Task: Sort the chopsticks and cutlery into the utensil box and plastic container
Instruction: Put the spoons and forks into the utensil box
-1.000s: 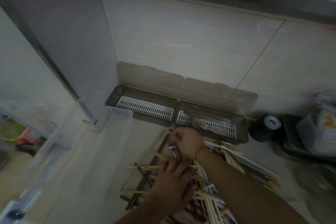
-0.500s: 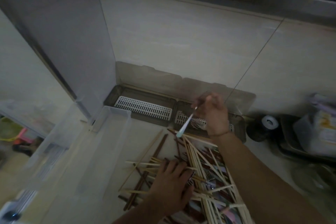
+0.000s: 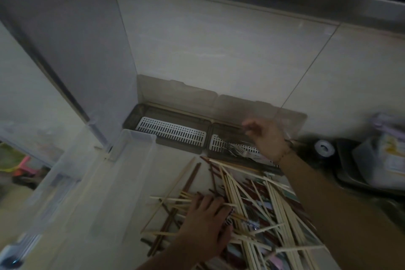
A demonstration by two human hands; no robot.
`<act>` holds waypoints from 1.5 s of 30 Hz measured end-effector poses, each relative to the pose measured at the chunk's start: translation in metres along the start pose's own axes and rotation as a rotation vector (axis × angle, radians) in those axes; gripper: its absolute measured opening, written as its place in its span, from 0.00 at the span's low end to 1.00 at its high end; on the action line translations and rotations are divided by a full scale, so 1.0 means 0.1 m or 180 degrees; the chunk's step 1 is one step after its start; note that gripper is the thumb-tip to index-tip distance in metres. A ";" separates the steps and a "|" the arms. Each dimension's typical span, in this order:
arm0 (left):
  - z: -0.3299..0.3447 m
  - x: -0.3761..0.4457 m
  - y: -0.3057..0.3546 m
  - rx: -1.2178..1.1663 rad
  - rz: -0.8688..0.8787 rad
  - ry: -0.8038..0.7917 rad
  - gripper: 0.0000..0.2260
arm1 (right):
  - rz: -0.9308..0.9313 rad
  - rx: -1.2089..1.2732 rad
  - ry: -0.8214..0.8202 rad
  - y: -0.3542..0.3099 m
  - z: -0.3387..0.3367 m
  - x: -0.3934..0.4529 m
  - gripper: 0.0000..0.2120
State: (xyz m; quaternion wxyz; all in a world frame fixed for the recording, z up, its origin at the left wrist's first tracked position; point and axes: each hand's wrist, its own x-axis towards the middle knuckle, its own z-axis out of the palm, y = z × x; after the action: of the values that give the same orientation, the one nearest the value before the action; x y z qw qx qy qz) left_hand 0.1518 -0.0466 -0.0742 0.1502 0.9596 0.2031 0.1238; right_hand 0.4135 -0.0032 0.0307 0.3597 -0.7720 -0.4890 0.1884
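Note:
A brown two-compartment utensil box (image 3: 129, 119) sits against the wall with its lid (image 3: 179, 94) tipped open. Its left compartment shows only a white grate (image 3: 171, 132). Several forks (image 3: 232, 150) lie in the right compartment. My right hand (image 3: 267, 138) hovers over that compartment, blurred, with fingers loosely curled and nothing visible in them. A clear plastic container (image 3: 140, 137) stands left of the pile. My left hand (image 3: 203, 223) rests with spread fingers on a loose heap of pale and dark chopsticks (image 3: 252, 195) on the counter.
A black roll of tape (image 3: 324, 148) and a dark tray holding a plastic packet (image 3: 381, 160) are at the right. A grey metal panel (image 3: 76, 50) rises at the left. Past the counter's left edge, colourful items (image 3: 13, 160) lie on the floor.
My right hand lifted a utensil from the pile, carried it over the box's right compartment and let it go. My left hand stayed on the chopsticks.

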 end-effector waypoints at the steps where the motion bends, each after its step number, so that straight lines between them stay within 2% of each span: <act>1: 0.00 0.00 0.00 -0.0001 0.0003 -0.0006 0.17 | 0.0133 -0.0092 -0.0146 0.07 0.05 -0.01 0.11; 10: 0.00 0.00 0.00 -0.0041 0.0004 0.0032 0.17 | 0.0672 -0.0468 -0.0836 0.42 0.28 -0.11 0.14; 13: 0.00 0.00 0.00 -0.0032 -0.0037 -0.0023 0.17 | 0.0835 -0.0225 -0.0642 0.52 0.26 -0.15 0.18; 15: 0.00 0.00 0.01 -0.0019 -0.0063 -0.0062 0.17 | 0.0832 -0.0234 -0.0336 0.54 0.22 -0.21 0.15; 18: -0.01 0.00 0.01 0.0003 -0.0092 -0.0076 0.17 | 0.0552 -0.0440 0.0167 0.49 0.12 -0.35 0.09; 21: -0.01 0.00 0.02 0.0005 -0.0094 -0.0061 0.17 | 0.0025 -0.0502 0.0337 0.35 0.07 -0.59 0.08; 24: -0.01 0.00 0.03 0.0016 -0.0135 -0.0035 0.17 | -0.0287 -0.0544 -0.0003 0.33 0.09 -0.92 0.09; 27: -0.02 0.00 0.04 0.0031 -0.0164 -0.0070 0.16 | -0.0219 -0.1153 -0.0538 0.44 0.15 -1.19 0.08; 30: -0.03 0.00 0.06 0.0131 -0.0246 -0.0113 0.16 | -0.0112 -0.1616 -0.0808 0.57 0.19 -1.37 0.06; 37: -0.03 0.03 0.04 0.0193 -0.0561 -0.0220 0.19 | -0.0104 -0.1781 -0.0721 0.77 0.17 -1.63 0.05; 41: -0.06 0.05 0.02 0.0087 -0.0469 -0.0213 0.19 | 0.0047 -0.1909 -0.0829 0.75 0.16 -1.68 0.04; 45: -0.07 0.04 0.02 0.0097 -0.0213 -0.0459 0.21 | 0.0257 -0.2043 -0.0954 0.74 0.18 -1.69 0.09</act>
State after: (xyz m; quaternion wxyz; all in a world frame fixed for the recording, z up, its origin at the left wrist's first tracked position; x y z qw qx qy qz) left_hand 0.1541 -0.0449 -0.0664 0.1539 0.9609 0.2256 0.0462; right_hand 0.3719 -0.1663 -0.0468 0.0153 -0.8282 -0.5397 0.1504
